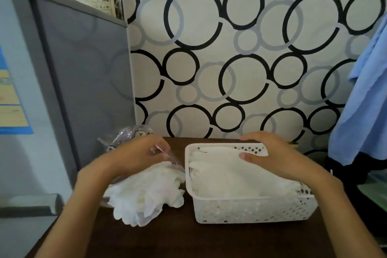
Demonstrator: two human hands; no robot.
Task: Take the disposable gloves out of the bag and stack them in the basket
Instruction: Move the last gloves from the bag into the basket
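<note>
A: Item one, the table: what are you keeping on it?

B: You are keeping the white basket on the right half and the loose pile of gloves just beside its left wall.

A: Item two, the basket: how is it filling?

B: You are holding down the stacked gloves inside it with your right hand, fingers straight and spread over the far rim, gripping nothing. Keep that palm flat, I judge, so the stack is lying level before more goes on.

A: Item three, the pile?

B: It is spilling half out of the clear bag, which is lying behind it.

A: Item four, the left hand?

B: You are pinching clear film at the bag's mouth with curled fingers. You are best lifting gloves in a thin, flat layer, not a bunch.
</note>
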